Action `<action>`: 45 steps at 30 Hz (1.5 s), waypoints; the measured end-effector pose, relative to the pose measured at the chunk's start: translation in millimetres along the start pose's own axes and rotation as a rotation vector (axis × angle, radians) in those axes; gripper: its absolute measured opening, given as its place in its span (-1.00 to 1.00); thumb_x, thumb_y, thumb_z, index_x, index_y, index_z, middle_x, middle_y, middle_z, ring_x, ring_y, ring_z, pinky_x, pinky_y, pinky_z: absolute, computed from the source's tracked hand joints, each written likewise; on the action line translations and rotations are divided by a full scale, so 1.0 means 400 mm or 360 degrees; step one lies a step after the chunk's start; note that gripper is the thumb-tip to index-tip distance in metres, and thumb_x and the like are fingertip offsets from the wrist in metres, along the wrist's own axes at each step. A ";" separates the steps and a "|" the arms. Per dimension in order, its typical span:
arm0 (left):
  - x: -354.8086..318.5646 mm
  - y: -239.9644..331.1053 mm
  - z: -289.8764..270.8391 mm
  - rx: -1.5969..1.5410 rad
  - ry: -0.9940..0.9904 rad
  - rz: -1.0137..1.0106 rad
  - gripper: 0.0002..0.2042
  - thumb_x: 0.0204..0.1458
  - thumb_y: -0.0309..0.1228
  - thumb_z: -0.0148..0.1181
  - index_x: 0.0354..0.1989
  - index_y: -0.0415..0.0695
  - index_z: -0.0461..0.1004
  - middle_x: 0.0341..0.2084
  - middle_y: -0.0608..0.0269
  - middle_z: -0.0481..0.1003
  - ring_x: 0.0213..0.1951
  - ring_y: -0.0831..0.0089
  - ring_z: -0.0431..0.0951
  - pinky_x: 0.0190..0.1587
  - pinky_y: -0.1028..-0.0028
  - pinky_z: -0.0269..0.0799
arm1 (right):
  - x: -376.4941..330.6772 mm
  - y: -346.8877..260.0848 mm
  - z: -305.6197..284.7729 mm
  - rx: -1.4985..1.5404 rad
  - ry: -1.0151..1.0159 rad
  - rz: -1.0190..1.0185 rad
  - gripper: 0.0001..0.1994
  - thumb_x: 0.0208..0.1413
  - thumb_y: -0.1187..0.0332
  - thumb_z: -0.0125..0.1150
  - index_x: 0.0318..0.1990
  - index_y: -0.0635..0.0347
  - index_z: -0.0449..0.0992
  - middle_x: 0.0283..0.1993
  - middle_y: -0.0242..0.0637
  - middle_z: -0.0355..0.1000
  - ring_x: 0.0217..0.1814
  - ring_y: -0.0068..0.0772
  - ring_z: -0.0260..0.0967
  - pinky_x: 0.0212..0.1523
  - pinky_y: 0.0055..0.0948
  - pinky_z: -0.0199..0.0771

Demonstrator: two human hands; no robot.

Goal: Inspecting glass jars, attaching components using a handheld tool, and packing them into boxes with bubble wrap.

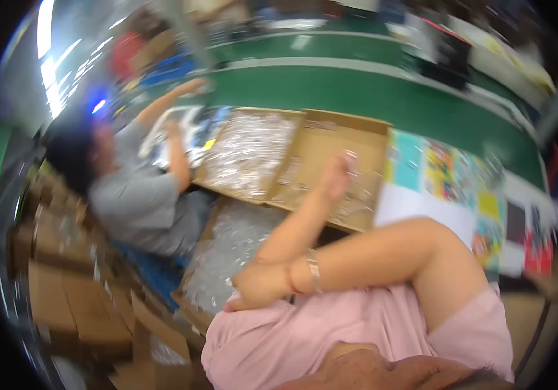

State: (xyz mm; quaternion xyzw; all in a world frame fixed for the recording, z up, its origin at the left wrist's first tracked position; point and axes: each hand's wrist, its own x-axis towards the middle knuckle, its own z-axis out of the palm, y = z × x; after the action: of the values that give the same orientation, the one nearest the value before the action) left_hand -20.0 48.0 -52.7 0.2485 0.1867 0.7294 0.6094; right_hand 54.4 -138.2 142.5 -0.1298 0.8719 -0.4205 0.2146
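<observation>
My left hand reaches over the shallow cardboard box in the middle, its fingers closed around a small clear plastic piece; motion smears its outline. More clear plastic pieces lie loose along the near side and left part of that box. Across my body comes my right arm, a bracelet and a red cord at its wrist. My right hand is curled at my left upper arm, by the edge of the pink sleeve. Its fingertips are blurred and partly hidden.
A box tightly filled with clear pieces adjoins on the left; below it sits a carton of clear plastic. A co-worker in grey works at the left. Colourful printed sheets and white paper lie right. Behind runs a green table.
</observation>
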 end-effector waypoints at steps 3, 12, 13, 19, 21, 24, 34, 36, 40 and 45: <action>-0.003 0.044 0.043 0.0097 0.0133 -0.0110 -0.76 0.13 -0.25 -0.08 -0.13 -0.09 0.37 -0.32 0.33 0.46 -0.21 0.51 0.42 -0.08 0.43 0.33 | 0.016 0.022 -0.011 -0.0128 -0.0001 -0.0441 -0.58 0.01 0.10 0.00 -0.30 0.38 0.48 -0.29 0.05 0.44 -0.23 -0.02 0.39 -0.22 -0.22 0.34; 0.003 0.034 0.110 0.0696 0.0178 -0.0322 -0.85 0.05 -0.39 0.07 -0.23 -0.10 0.35 -0.35 0.32 0.44 -0.32 0.54 0.45 -0.24 0.55 0.38 | 0.098 -0.135 0.271 0.0295 0.0659 -0.1022 -0.79 -0.05 0.36 0.03 -0.31 0.29 0.48 -0.33 -0.06 0.45 -0.29 -0.15 0.40 -0.32 -0.31 0.36; 0.013 0.032 0.147 0.0706 0.0109 -0.0357 -0.85 0.05 -0.39 0.07 -0.23 -0.10 0.35 -0.35 0.32 0.44 -0.32 0.54 0.45 -0.24 0.55 0.38 | 0.044 -0.124 0.284 0.0260 0.0709 -0.1021 -0.79 -0.05 0.36 0.04 -0.31 0.29 0.47 -0.33 -0.06 0.45 -0.29 -0.14 0.40 -0.32 -0.31 0.36; 0.019 0.195 0.375 0.1372 0.0060 -0.0393 -0.76 0.06 -0.36 0.04 -0.11 -0.14 0.31 -0.29 0.29 0.46 -0.28 0.53 0.46 -0.18 0.52 0.39 | -0.231 -0.071 0.229 0.0083 0.0746 -0.1109 -0.81 -0.05 0.36 0.06 -0.33 0.28 0.46 -0.37 -0.09 0.44 -0.32 -0.11 0.38 -0.34 -0.32 0.37; 0.015 0.249 0.491 0.1470 -0.0062 -0.0328 -0.76 0.06 -0.38 0.04 -0.11 -0.13 0.30 -0.27 0.20 0.46 -0.31 0.53 0.46 -0.20 0.51 0.40 | -0.368 -0.051 0.195 0.0101 0.0738 -0.1163 -0.82 -0.06 0.36 0.07 -0.33 0.27 0.45 -0.38 -0.10 0.44 -0.34 -0.09 0.38 -0.35 -0.32 0.38; -0.025 0.298 0.642 0.1474 -0.0230 -0.0321 -0.74 0.03 -0.40 0.08 -0.10 -0.16 0.29 -0.25 0.18 0.45 -0.30 0.50 0.46 -0.18 0.50 0.39 | -0.547 0.008 0.154 -0.0441 0.0753 -0.0800 -0.87 -0.07 0.38 0.07 -0.35 0.21 0.43 -0.40 -0.16 0.43 -0.40 -0.07 0.36 -0.41 -0.30 0.36; -0.043 -0.050 0.726 0.1024 -0.0644 -0.1019 -0.60 -0.04 -0.29 0.19 -0.05 -0.12 0.24 -0.19 0.15 0.43 -0.22 0.39 0.47 -0.13 0.41 0.40 | -0.901 0.272 0.143 -0.0322 0.2867 -0.0030 -0.71 0.12 0.44 -0.08 0.00 0.28 0.30 0.04 -0.12 0.24 0.11 -0.32 0.20 0.06 -0.40 0.21; -0.031 -0.108 0.728 0.0812 -0.0598 -0.1080 -0.57 -0.03 -0.26 0.18 -0.03 -0.10 0.19 -0.22 0.18 0.43 -0.25 0.43 0.47 -0.15 0.43 0.40 | -0.912 0.291 0.133 -0.0328 0.2696 -0.0134 -0.67 0.12 0.42 -0.09 0.05 0.27 0.26 0.14 -0.12 0.17 0.24 -0.24 0.05 0.20 -0.33 0.02; 0.004 -0.202 0.723 0.0804 -0.0657 -0.1230 -0.56 -0.03 -0.21 0.18 -0.05 -0.10 0.18 -0.30 0.27 0.42 -0.30 0.47 0.47 -0.17 0.47 0.39 | -0.922 0.382 0.138 0.0012 0.2590 -0.0356 -0.67 0.15 0.33 -0.04 0.05 0.24 0.27 0.12 -0.17 0.22 0.22 -0.26 0.09 0.21 -0.33 0.00; 0.098 -0.323 0.592 0.1143 -0.0539 -0.0799 -0.51 -0.06 -0.31 0.21 0.01 -0.13 0.14 -0.17 0.20 0.36 -0.13 0.42 0.39 -0.06 0.42 0.32 | -0.960 0.460 0.184 0.0923 0.3019 -0.0811 -0.63 0.08 0.25 0.07 -0.03 0.27 0.25 -0.16 -0.14 0.38 0.00 -0.31 0.31 0.18 -0.24 0.14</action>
State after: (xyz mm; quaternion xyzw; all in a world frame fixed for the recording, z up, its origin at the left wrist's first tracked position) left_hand 217.2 103.6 69.3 0.5064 0.3795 0.3978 0.6643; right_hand 417.2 80.7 58.2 0.1318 0.4938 -0.5779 -0.6363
